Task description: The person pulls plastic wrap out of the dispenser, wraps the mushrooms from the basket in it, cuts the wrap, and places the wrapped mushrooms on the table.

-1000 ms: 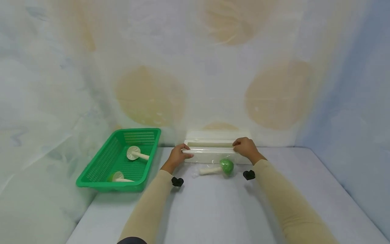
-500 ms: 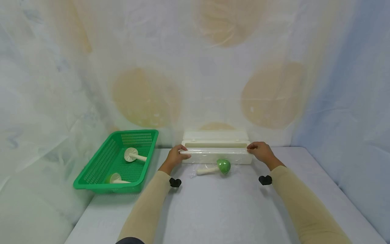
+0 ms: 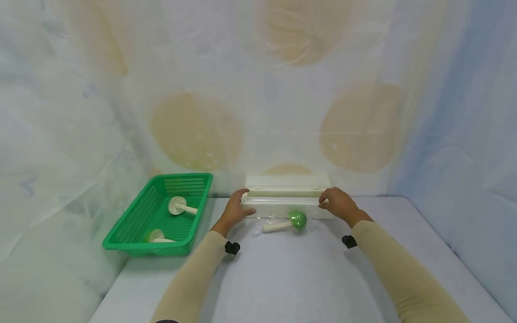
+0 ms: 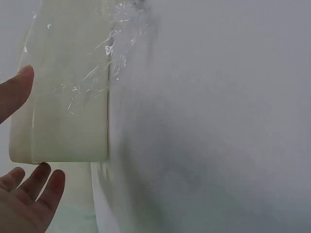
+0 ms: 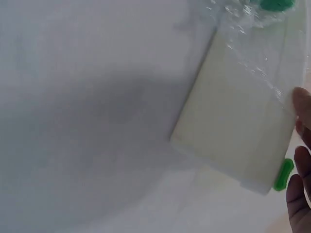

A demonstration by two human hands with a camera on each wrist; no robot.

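In the head view, a long white cling film box (image 3: pixel 282 210) stands at the back of the table, lid raised. Clear cling film (image 4: pixel 87 87) hangs over its front. On the table before it lies a toy mushroom (image 3: pixel 298 220) with green cap and cream stem, film around it. My left hand (image 3: pixel 234 211) is at the box's left end, fingers spread; in the left wrist view its thumb meets the long edge and its fingertips stand at the end corner. Near the right end, my right hand (image 3: pixel 338 204) pinches the film's edge between thumb and forefinger, the other fingers loosely bent.
At the left stands a green perforated basket (image 3: pixel 147 246) holding two more mushrooms, one cap-side down (image 3: pixel 177 205) and one on its side (image 3: pixel 156 235). A small green piece (image 5: pixel 284 174) shows by the box end in the right wrist view. Patterned sheeting (image 3: pixel 282 112) walls the back and sides.
My right hand went out to the box's right end, then came slightly back inward. The left hand's fingers have loosened and spread at the left end. Mushroom and basket stay put.
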